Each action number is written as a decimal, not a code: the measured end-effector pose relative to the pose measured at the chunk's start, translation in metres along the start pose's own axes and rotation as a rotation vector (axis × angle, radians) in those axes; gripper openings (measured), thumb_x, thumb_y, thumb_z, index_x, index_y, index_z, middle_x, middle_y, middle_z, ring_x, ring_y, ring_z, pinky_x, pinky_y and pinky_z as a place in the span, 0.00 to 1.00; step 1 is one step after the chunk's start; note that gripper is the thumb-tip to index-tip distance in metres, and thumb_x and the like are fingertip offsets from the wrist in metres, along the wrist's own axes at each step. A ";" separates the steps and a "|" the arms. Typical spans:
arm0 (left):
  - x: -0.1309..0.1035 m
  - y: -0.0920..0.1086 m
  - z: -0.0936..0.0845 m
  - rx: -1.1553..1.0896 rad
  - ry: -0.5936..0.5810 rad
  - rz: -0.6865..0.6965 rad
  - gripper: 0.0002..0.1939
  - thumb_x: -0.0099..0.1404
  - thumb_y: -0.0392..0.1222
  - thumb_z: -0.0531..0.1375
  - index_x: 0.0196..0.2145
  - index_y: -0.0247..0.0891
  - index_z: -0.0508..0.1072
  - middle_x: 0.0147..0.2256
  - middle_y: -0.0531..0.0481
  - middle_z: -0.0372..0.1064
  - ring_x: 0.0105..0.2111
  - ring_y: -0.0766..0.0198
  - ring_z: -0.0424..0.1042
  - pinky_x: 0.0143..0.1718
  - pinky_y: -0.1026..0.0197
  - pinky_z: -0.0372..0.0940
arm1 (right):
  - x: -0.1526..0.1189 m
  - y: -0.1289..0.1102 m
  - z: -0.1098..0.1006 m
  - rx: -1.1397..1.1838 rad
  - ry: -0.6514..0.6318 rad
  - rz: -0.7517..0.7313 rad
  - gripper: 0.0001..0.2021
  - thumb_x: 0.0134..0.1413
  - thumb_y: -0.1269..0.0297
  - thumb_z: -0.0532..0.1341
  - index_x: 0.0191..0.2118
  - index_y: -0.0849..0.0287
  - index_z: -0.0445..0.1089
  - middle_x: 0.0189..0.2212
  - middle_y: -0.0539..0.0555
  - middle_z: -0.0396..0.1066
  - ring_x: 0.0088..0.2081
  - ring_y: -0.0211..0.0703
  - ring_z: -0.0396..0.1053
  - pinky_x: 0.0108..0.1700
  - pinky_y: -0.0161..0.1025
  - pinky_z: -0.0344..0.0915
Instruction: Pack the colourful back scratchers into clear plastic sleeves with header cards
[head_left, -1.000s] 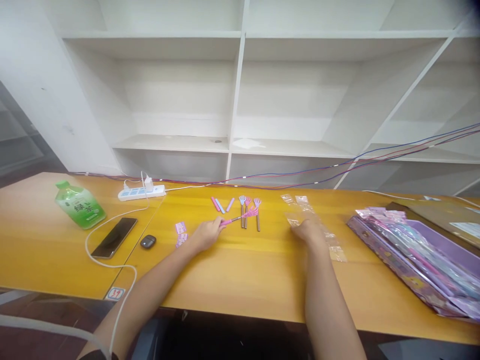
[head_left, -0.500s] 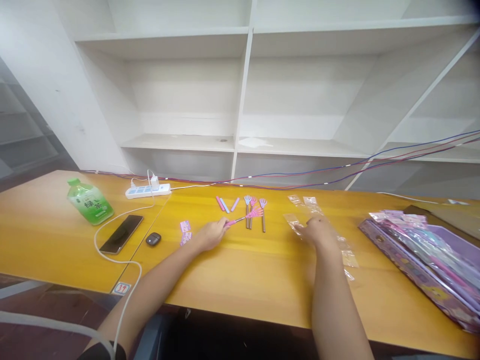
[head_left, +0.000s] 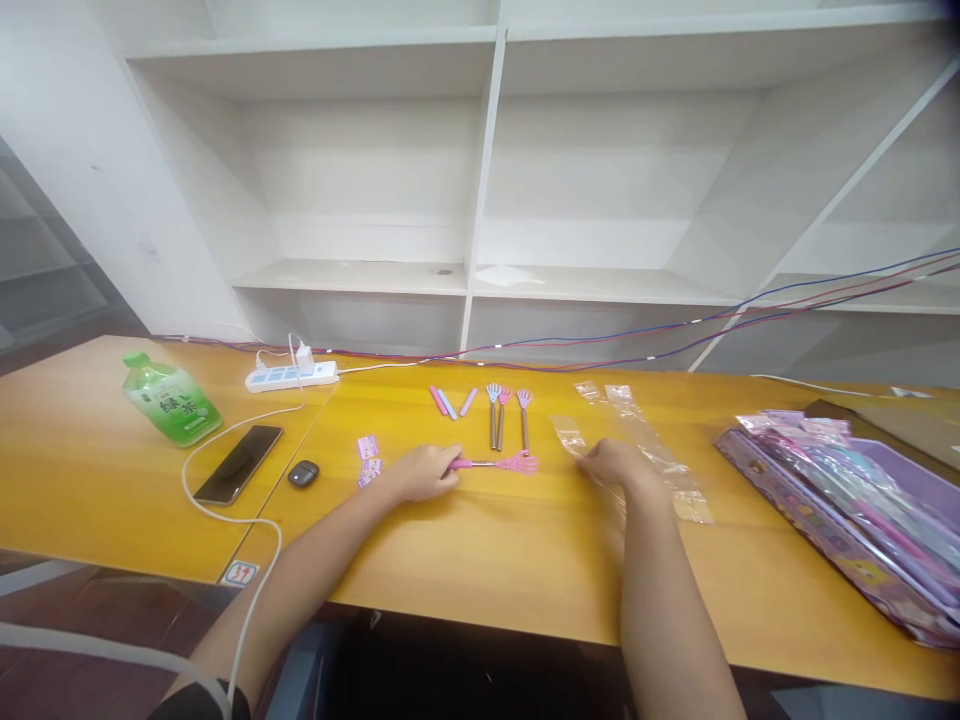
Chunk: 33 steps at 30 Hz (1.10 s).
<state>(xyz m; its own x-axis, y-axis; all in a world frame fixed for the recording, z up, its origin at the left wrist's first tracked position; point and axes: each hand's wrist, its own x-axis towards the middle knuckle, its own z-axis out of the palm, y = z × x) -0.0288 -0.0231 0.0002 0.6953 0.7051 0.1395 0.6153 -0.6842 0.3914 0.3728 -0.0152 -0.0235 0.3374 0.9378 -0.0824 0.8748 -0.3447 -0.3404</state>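
My left hand (head_left: 429,472) is closed round the handle of a pink hand-shaped scratcher (head_left: 517,462), whose fingered head points right, low over the table. My right hand (head_left: 611,465) pinches a clear plastic bag (head_left: 571,436) by its edge. More clear bags (head_left: 645,435) lie just behind and to the right of that hand. Behind the held scratcher, a blue scratcher (head_left: 493,415), a pink one (head_left: 502,418) and a purple-pink one (head_left: 525,420) lie with their metal rods toward me. Short pink, blue and purple sticks (head_left: 448,403) rest to their left. Small purple cards (head_left: 367,458) lie beside my left hand.
On the left are a green bottle (head_left: 172,400), a phone (head_left: 240,465), a small black case (head_left: 303,474), a power strip (head_left: 292,376) and a loose white cable. A purple box (head_left: 832,530) of packaged items stands at the right. Shelves (head_left: 360,280) rise behind the table.
The pink scratcher in my left hand has tipped down to nearly level. My right hand has moved slightly left, drawing a clear bag left and toward me, apart from the others.
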 end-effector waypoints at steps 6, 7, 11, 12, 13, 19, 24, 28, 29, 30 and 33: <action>0.001 -0.001 -0.002 -0.081 0.057 0.013 0.04 0.62 0.35 0.55 0.36 0.42 0.67 0.28 0.54 0.68 0.25 0.63 0.62 0.29 0.61 0.52 | -0.018 -0.050 -0.013 0.393 0.146 -0.145 0.09 0.45 0.62 0.66 0.25 0.56 0.65 0.23 0.51 0.69 0.26 0.40 0.63 0.30 0.37 0.53; 0.001 -0.001 -0.003 -0.117 0.089 0.008 0.03 0.62 0.35 0.56 0.35 0.41 0.66 0.27 0.55 0.66 0.25 0.64 0.61 0.29 0.61 0.52 | -0.021 -0.057 -0.013 0.549 0.161 -0.169 0.11 0.48 0.59 0.66 0.26 0.56 0.65 0.21 0.50 0.67 0.24 0.38 0.60 0.28 0.36 0.52; 0.005 0.002 0.000 -0.332 0.214 -0.085 0.10 0.69 0.46 0.57 0.32 0.40 0.64 0.27 0.57 0.61 0.27 0.66 0.59 0.31 0.62 0.53 | -0.034 -0.090 -0.004 1.100 0.023 -0.251 0.21 0.52 0.42 0.66 0.29 0.57 0.68 0.17 0.45 0.58 0.19 0.34 0.50 0.23 0.35 0.47; 0.007 0.003 0.002 -0.398 0.231 -0.119 0.13 0.70 0.51 0.57 0.33 0.40 0.66 0.28 0.56 0.63 0.28 0.66 0.60 0.32 0.62 0.54 | -0.037 -0.098 0.001 1.169 -0.007 -0.269 0.23 0.51 0.39 0.67 0.30 0.57 0.69 0.16 0.45 0.59 0.19 0.34 0.50 0.23 0.35 0.47; 0.008 0.004 0.004 -0.463 0.238 -0.150 0.15 0.70 0.55 0.57 0.35 0.39 0.68 0.30 0.56 0.65 0.29 0.65 0.62 0.34 0.62 0.55 | -0.040 -0.107 0.006 1.213 -0.027 -0.286 0.25 0.49 0.37 0.68 0.31 0.58 0.70 0.17 0.46 0.61 0.19 0.35 0.53 0.23 0.35 0.49; 0.015 0.008 0.016 -0.682 0.192 -0.233 0.23 0.63 0.62 0.65 0.41 0.38 0.73 0.38 0.50 0.74 0.37 0.62 0.70 0.40 0.61 0.62 | -0.048 -0.139 0.031 1.340 -0.049 -0.346 0.30 0.47 0.32 0.67 0.36 0.60 0.76 0.29 0.56 0.76 0.27 0.41 0.67 0.30 0.38 0.64; 0.014 0.005 0.017 -0.769 0.154 -0.218 0.24 0.61 0.60 0.69 0.39 0.38 0.70 0.39 0.51 0.74 0.37 0.63 0.71 0.40 0.61 0.64 | -0.047 -0.139 0.041 1.381 0.065 -0.286 0.27 0.45 0.37 0.71 0.36 0.58 0.73 0.33 0.54 0.77 0.34 0.45 0.70 0.37 0.40 0.67; 0.012 0.005 0.019 -0.882 0.048 -0.147 0.26 0.58 0.56 0.72 0.41 0.40 0.65 0.42 0.49 0.76 0.41 0.61 0.75 0.45 0.59 0.68 | -0.041 -0.138 0.046 1.386 0.143 -0.249 0.23 0.48 0.40 0.69 0.36 0.57 0.70 0.31 0.52 0.74 0.34 0.45 0.68 0.36 0.40 0.66; 0.012 0.005 0.021 -0.913 0.019 -0.132 0.26 0.58 0.55 0.73 0.42 0.40 0.64 0.42 0.49 0.76 0.41 0.60 0.76 0.44 0.58 0.68 | -0.040 -0.138 0.048 1.395 0.154 -0.251 0.23 0.49 0.40 0.68 0.37 0.56 0.69 0.32 0.52 0.74 0.36 0.45 0.69 0.37 0.40 0.67; 0.012 0.006 0.022 -0.934 0.005 -0.122 0.27 0.58 0.55 0.73 0.42 0.40 0.64 0.42 0.49 0.76 0.40 0.60 0.77 0.44 0.58 0.69 | -0.038 -0.138 0.049 1.406 0.161 -0.249 0.24 0.50 0.40 0.67 0.39 0.56 0.69 0.33 0.53 0.74 0.37 0.45 0.69 0.38 0.40 0.67; 0.013 0.006 0.026 -0.935 0.089 -0.106 0.25 0.60 0.54 0.72 0.43 0.40 0.64 0.41 0.48 0.75 0.42 0.60 0.77 0.42 0.59 0.69 | -0.036 -0.137 0.053 1.369 0.263 -0.175 0.26 0.50 0.40 0.66 0.45 0.55 0.65 0.38 0.53 0.72 0.37 0.44 0.69 0.39 0.40 0.68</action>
<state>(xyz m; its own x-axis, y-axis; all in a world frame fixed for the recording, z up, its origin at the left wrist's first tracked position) -0.0060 -0.0230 -0.0191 0.5982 0.7930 0.1154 0.0997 -0.2165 0.9712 0.2227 0.0007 -0.0238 0.4485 0.8757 0.1791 -0.0643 0.2314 -0.9707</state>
